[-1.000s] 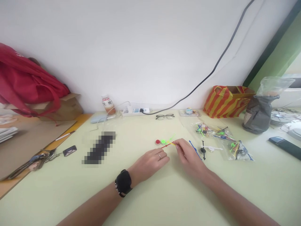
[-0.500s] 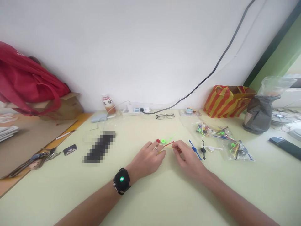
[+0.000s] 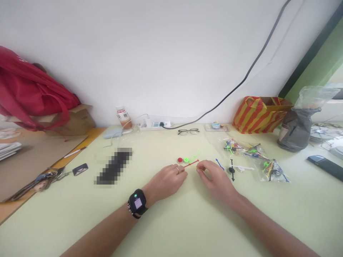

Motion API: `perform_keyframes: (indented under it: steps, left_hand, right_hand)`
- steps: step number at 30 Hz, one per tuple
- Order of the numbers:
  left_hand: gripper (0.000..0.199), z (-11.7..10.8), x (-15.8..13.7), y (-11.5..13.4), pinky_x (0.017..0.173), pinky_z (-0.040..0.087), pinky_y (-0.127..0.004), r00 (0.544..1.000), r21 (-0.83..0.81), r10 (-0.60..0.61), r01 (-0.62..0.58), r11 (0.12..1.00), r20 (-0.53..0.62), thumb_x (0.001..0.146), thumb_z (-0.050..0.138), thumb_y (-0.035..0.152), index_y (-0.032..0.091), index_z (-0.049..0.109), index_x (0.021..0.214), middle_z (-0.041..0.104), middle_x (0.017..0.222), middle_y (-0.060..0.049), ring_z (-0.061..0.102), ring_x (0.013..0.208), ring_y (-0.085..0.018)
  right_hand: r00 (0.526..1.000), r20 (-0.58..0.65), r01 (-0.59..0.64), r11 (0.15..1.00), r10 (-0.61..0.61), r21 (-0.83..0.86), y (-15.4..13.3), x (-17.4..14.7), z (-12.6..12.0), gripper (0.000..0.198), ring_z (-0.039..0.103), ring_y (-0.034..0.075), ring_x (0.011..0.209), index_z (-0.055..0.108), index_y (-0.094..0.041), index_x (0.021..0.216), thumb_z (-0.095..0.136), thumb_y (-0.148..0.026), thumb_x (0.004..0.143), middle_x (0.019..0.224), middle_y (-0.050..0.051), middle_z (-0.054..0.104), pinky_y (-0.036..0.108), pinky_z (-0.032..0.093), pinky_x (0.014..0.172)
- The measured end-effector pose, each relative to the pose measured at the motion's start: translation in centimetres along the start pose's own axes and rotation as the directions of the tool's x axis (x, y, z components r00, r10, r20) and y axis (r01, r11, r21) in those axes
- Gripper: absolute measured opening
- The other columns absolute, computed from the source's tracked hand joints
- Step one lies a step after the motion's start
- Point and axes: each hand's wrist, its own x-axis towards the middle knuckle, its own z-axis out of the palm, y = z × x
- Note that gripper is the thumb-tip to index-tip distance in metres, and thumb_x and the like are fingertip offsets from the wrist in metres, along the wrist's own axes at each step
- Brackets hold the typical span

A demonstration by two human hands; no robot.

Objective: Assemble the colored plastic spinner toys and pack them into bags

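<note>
My left hand [image 3: 168,180] is closed with its knuckles up, resting by the table's middle; its fingertips are curled under, so what they hold, if anything, is hidden. Facing it, my right hand [image 3: 215,176] pinches a thin yellow arrow pointer [image 3: 197,169], mostly covered by the fingers. Just beyond both hands lies a red arrow pointer [image 3: 191,164]. Behind that sit a small red disc [image 3: 180,160], a green disc [image 3: 186,160] and a light green pointer [image 3: 197,155]. Right of my right hand are a blue arrow [image 3: 219,164], a black arrow [image 3: 232,170] and a white arrow [image 3: 242,168].
Clear bags of coloured pointers [image 3: 272,171] lie at right, near a dark phone [image 3: 325,167]. Glasses [image 3: 189,131], a power strip [image 3: 158,125] and a bottle [image 3: 123,117] line the wall. A striped bag [image 3: 258,116] and a grey bag [image 3: 293,130] stand at back right. Keys [image 3: 55,175] lie left.
My left hand has drawn back slightly toward me and left, uncovering more of the red disc and red pointer. The right hand stays nearly in place. The watch face has lit differently.
</note>
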Motion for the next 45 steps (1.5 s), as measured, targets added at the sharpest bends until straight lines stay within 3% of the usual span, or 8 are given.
perform_keyframes:
  steps: [4,8,16,24,30,33,36,45]
  left_hand:
    - [0.026,-0.1,0.1,0.4,0.076,0.054,-0.032,0.999,-0.075,0.043,-0.042,0.996,0.006,0.106,0.038,0.014,0.018,0.061,0.095,0.065,0.091,-0.006,0.065,0.079,-0.018]
    - [0.023,0.1,0.1,0.8,0.082,0.057,-0.032,0.999,-0.120,0.042,-0.040,0.992,0.013,0.107,0.039,0.017,0.019,0.061,0.105,0.067,0.098,-0.007,0.068,0.087,-0.019]
    - [0.019,0.1,0.1,0.8,0.086,0.058,-0.032,0.999,-0.182,0.026,-0.033,0.983,-0.041,0.108,0.042,0.024,0.020,0.059,0.112,0.069,0.106,-0.008,0.071,0.094,-0.019]
    - [0.028,-0.6,0.0,0.4,0.096,0.056,-0.043,0.988,-0.195,-0.132,0.113,0.974,-0.084,0.101,0.058,0.029,0.022,0.057,0.127,0.071,0.116,-0.009,0.067,0.110,-0.027]
    - [0.046,-1.5,0.1,0.9,0.102,0.052,-0.046,0.955,-0.299,-0.263,0.213,0.930,-0.138,0.095,0.067,0.031,0.023,0.052,0.138,0.063,0.128,-0.012,0.059,0.120,-0.028]
    - [0.045,-1.5,0.1,1.0,0.102,0.051,-0.046,0.940,-0.297,-0.286,0.224,0.928,-0.183,0.094,0.067,0.030,0.021,0.055,0.136,0.063,0.126,-0.013,0.058,0.119,-0.029]
    - [0.024,-1.1,0.0,0.8,0.093,0.053,-0.039,0.969,-0.345,-0.221,0.171,0.923,-0.110,0.100,0.056,0.020,0.023,0.064,0.122,0.071,0.110,-0.007,0.064,0.105,-0.023]
    - [0.019,-0.3,-0.4,-0.3,0.083,0.055,-0.034,0.968,-0.387,-0.247,0.209,0.898,-0.051,0.099,0.055,0.016,0.021,0.072,0.105,0.074,0.093,-0.004,0.066,0.092,-0.020]
  right_hand:
    - [0.997,-0.062,0.033,0.999,-0.035,-0.027,-0.1,0.1,-0.2,0.011,0.061,0.022,0.091,0.060,-0.024,0.094,0.052,-0.018,0.098,0.094,0.004,0.065,0.036,0.046,0.083]
    - [0.993,-0.114,-0.027,0.999,0.025,-0.018,-0.3,0.1,-0.4,0.009,0.058,0.021,0.080,0.059,-0.023,0.094,0.051,-0.021,0.097,0.083,0.003,0.061,0.034,0.045,0.073]
    - [0.987,-0.050,-0.140,0.975,0.151,0.175,-0.9,0.2,-0.5,0.007,0.064,0.019,0.077,0.059,-0.023,0.090,0.054,-0.019,0.090,0.082,0.001,0.068,0.032,0.049,0.074]
    - [0.979,0.032,-0.201,0.917,0.202,0.345,-1.3,0.4,-0.8,0.011,0.068,0.020,0.080,0.065,-0.022,0.090,0.058,-0.030,0.094,0.086,0.003,0.072,0.034,0.054,0.078]
    - [0.977,0.183,-0.180,0.890,0.111,0.419,-1.2,0.3,-0.3,0.015,0.063,0.019,0.085,0.063,-0.022,0.095,0.051,-0.029,0.099,0.092,0.004,0.067,0.032,0.051,0.078]
    - [0.975,0.215,-0.151,0.894,0.063,0.422,-1.3,0.1,-0.1,0.013,0.060,0.019,0.086,0.059,-0.022,0.096,0.046,-0.024,0.100,0.093,0.004,0.064,0.032,0.049,0.077]
    - [0.971,0.236,-0.138,0.886,0.034,0.443,-1.7,0.0,0.0,0.012,0.059,0.018,0.087,0.056,-0.022,0.098,0.044,-0.021,0.100,0.094,0.003,0.062,0.031,0.048,0.078]
    - [0.964,0.168,-0.264,0.845,0.208,0.465,-0.6,0.3,0.4,0.015,0.059,0.016,0.075,0.056,-0.022,0.096,0.058,-0.037,0.096,0.086,0.001,0.060,0.029,0.049,0.067]
